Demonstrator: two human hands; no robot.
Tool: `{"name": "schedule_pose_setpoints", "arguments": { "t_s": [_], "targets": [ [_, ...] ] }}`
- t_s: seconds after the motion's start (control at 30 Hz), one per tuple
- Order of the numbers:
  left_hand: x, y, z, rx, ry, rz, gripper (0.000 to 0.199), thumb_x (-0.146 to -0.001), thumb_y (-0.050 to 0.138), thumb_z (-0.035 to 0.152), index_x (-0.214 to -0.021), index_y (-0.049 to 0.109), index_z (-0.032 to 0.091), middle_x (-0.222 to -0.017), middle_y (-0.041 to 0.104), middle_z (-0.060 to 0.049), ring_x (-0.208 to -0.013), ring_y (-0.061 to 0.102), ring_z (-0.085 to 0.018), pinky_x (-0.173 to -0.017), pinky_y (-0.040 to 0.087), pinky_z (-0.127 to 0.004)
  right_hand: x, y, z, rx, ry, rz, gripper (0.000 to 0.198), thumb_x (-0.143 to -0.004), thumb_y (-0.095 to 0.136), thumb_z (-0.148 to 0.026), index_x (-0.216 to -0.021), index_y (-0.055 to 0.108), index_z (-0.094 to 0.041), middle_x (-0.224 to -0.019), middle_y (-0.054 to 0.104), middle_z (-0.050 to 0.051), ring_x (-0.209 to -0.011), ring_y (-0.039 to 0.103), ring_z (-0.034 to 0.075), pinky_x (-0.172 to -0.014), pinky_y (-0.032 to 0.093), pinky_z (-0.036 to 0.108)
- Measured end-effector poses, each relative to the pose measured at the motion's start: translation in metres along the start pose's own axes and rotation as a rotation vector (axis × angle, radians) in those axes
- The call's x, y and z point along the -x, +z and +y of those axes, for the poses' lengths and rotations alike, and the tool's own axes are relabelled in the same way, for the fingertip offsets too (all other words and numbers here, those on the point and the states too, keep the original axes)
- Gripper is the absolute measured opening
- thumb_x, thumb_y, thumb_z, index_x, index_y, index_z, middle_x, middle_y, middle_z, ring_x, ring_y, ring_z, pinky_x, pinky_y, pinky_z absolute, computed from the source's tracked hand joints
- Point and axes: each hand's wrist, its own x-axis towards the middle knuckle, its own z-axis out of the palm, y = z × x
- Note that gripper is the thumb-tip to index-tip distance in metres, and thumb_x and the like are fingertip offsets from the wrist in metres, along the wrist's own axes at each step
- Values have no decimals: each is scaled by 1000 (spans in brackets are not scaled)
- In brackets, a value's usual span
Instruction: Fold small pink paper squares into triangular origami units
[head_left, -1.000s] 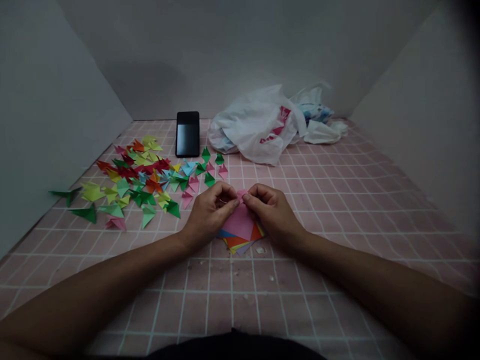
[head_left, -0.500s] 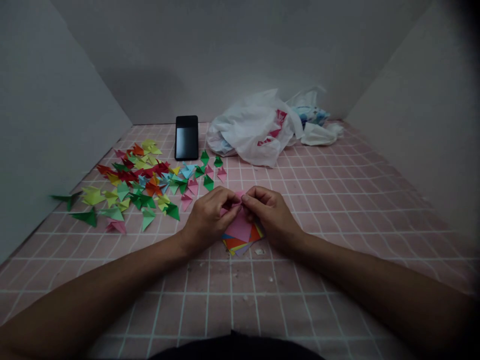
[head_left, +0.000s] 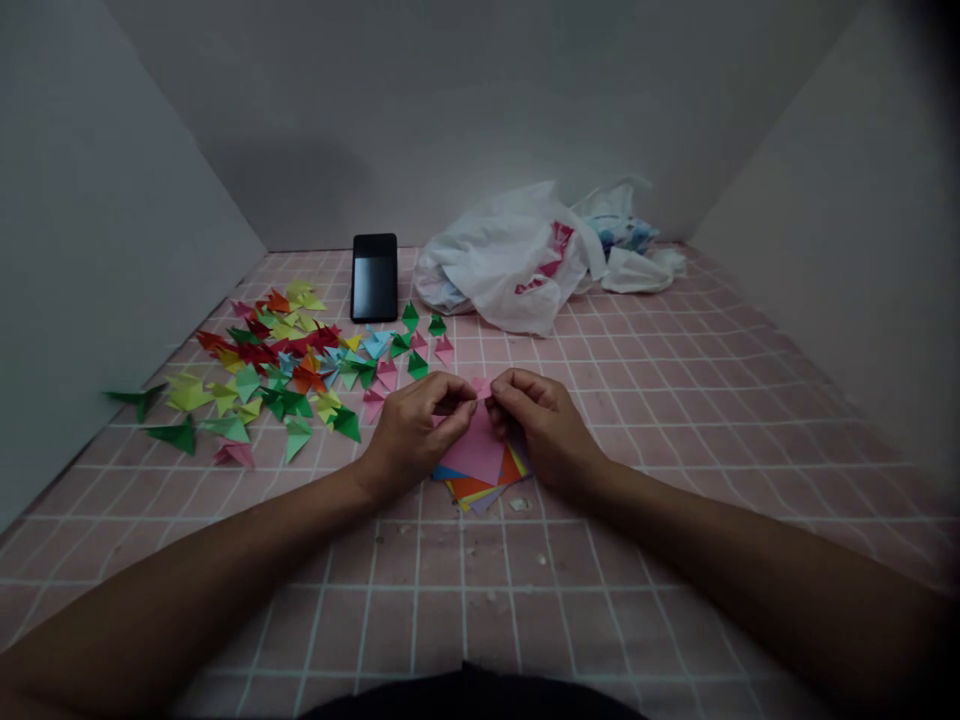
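Between my two hands a small pink folded paper (head_left: 481, 388) is pinched by the fingertips, partly covered by them. My left hand (head_left: 420, 425) is closed on its left side, thumb against forefinger. My right hand (head_left: 547, 430) grips the right side the same way. Just below the hands lies a fanned stack of square coloured paper (head_left: 480, 455), pink on top, with blue, orange, yellow and purple edges showing. To the left, many folded paper pieces (head_left: 285, 370) in red, green, yellow, blue, orange and pink are spread over the cloth.
A black phone (head_left: 374, 280) lies at the back, left of a crumpled white plastic bag (head_left: 517, 260) with red print. Behind it on the right sit a blue-patterned packet (head_left: 626, 235) and white tissue (head_left: 637, 270). Pale walls enclose the pink checked cloth (head_left: 712, 420).
My fingertips have drawn slightly apart, and more of the pink folded paper shows between them. More of the paper stack is visible below. The other things lie as before.
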Motion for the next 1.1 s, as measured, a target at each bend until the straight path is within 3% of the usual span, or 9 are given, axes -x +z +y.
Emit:
{"name": "schedule_pose_setpoints", "arguments": {
  "t_s": [0.2, 0.83, 1.1],
  "targets": [
    [0, -1, 1, 139, -147, -52, 6, -87, 64, 23, -91, 64, 18, -83, 72, -4, -75, 70, -15, -65, 56, -24, -3, -2, 1, -37, -29, 8, 22, -82, 70, -34, -95, 57, -21, -66, 60, -6, -52, 51, 9, -53, 39, 24],
    [-6, 0, 4, 655, -435, -43, 19, -78, 73, 24, -91, 63, 16, -83, 69, -2, -75, 67, -13, -73, 57, -27, -5, -4, 1, 57, -49, -87, 28, -83, 71, -40, -97, 57, -19, -70, 59, -4, -57, 53, 10, -55, 41, 25],
    [-7, -1, 4, 688, -461, -40, 20, -75, 75, 21, -90, 62, 17, -84, 68, -1, -74, 68, -12, -71, 58, -27, -7, -6, 2, 127, -110, -83, 27, -83, 69, -37, -103, 58, -22, -70, 55, -5, -59, 51, 11, -55, 39, 25]
  ]
}}
